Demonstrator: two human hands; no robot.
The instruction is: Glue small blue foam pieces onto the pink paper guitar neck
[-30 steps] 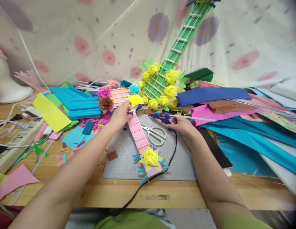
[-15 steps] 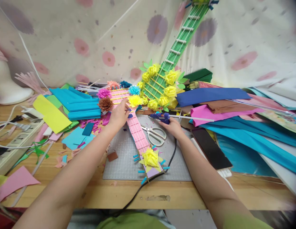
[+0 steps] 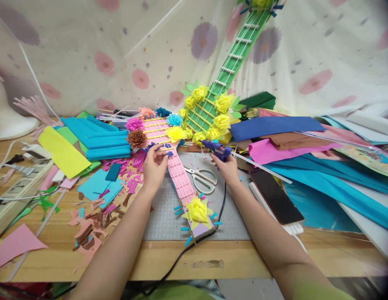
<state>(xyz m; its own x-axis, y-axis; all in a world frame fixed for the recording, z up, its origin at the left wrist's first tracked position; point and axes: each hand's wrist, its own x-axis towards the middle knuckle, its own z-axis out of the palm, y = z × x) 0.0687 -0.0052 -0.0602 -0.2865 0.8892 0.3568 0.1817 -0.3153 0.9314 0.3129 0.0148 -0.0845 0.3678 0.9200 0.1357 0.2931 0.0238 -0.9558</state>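
A pink paper guitar [image 3: 178, 171] lies on a grey cutting mat [image 3: 238, 216], its body ringed with paper flowers. My left hand [image 3: 154, 166] rests at the guitar's neck joint, fingers pinched on a small dark blue paper piece [image 3: 169, 153]. My right hand [image 3: 228, 168] grips a blue glue gun [image 3: 217, 150] with a white glue stick [image 3: 263, 167] sticking out to the right. The gun's nozzle points left toward the guitar body. Its black cord [image 3: 194, 246] runs down off the table edge.
A green paper guitar [image 3: 225, 75] leans against the flowered cloth behind. Scissors [image 3: 202, 178] lie on the mat between my hands. A black phone [image 3: 273, 196] sits right of my right arm. Stacks of coloured paper fill both sides; scraps and a power strip [image 3: 15, 187] lie left.
My left hand drew back a little toward me from the yellow flower. My right hand lifted the glue gun and tilted its stick downward to the right. The view shifted slightly.
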